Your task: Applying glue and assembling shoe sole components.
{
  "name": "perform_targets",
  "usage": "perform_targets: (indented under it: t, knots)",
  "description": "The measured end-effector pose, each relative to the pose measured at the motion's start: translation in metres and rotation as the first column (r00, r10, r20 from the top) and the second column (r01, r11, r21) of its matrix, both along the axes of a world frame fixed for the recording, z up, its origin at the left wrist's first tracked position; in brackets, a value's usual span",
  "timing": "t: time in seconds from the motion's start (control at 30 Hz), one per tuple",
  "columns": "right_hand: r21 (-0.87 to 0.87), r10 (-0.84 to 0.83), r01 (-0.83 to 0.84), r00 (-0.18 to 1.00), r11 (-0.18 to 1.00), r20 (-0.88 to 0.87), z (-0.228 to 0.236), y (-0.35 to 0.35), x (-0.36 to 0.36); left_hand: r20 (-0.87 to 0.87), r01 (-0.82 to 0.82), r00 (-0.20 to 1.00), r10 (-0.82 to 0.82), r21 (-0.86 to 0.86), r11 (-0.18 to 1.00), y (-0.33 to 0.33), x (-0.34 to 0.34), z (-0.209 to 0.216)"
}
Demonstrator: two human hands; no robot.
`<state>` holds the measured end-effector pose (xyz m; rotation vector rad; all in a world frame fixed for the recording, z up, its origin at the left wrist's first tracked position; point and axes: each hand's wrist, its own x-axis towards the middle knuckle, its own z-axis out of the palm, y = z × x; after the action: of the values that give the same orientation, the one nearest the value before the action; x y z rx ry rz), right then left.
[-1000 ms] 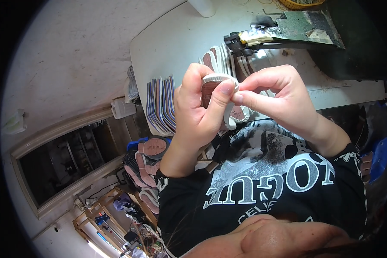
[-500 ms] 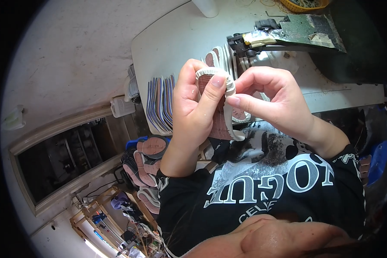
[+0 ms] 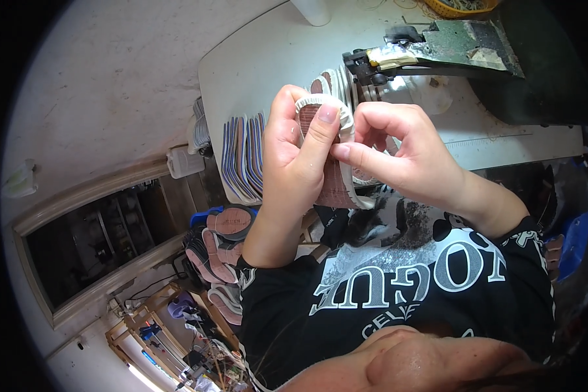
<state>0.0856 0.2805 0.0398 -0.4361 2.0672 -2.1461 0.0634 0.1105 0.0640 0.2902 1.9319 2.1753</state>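
Observation:
My left hand [image 3: 293,160] is closed around a shoe sole [image 3: 337,187], its thumb pressed on the front. The sole is reddish-brown with a white gathered edging along its rim, and it is held up above my lap. My right hand [image 3: 408,147] has thumb and curled fingers closed on the edging at the sole's right side. Its thumb tip overlaps the reddish-brown face, and the exact pinch point is partly hidden. Just behind my hands, a row of similar white-edged soles [image 3: 333,80] stands on the worktable [image 3: 248,78].
A green sewing machine [image 3: 447,49] reaches across the table at the back right. Left of my hands stand striped insoles [image 3: 242,157]. More pinkish soles [image 3: 225,238] are piled lower left. A yellow basket [image 3: 460,8] sits at the far edge, and a white container [image 3: 186,162] is by the wall.
My right hand has shifted slightly left, its thumb moving further over the sole's face. The sole and my left hand have risen a little.

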Motion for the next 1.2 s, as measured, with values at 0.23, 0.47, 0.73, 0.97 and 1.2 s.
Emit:
perform_targets:
  t: [0.23,0.47,0.73,0.97,1.2]
  knots:
    - [-0.155,-0.070,0.081,0.994,0.985,0.079,-0.006,-0.012,0.003,0.080,0.055,0.995,-0.060,0.067,0.996,-0.009,-0.002,0.000]
    - [-0.185,0.028,-0.028,1.000,0.982,-0.006,-0.007,-0.011,0.005,0.332,0.135,0.935,-0.121,-0.018,0.991,-0.029,-0.012,0.000]
    - [-0.327,0.114,-0.090,0.992,0.941,0.056,0.001,-0.018,0.001,0.426,0.298,0.857,-0.290,0.050,0.953,-0.037,-0.022,-0.015]
    - [-0.431,0.123,-0.037,0.977,0.902,0.172,0.003,-0.014,0.001,0.430,0.416,0.756,-0.493,0.265,0.870,-0.037,-0.025,-0.016]
    - [-0.410,0.210,-0.061,0.920,0.910,0.331,0.004,0.002,-0.007,0.410,0.362,0.843,-0.349,0.047,0.931,-0.021,-0.022,-0.009]
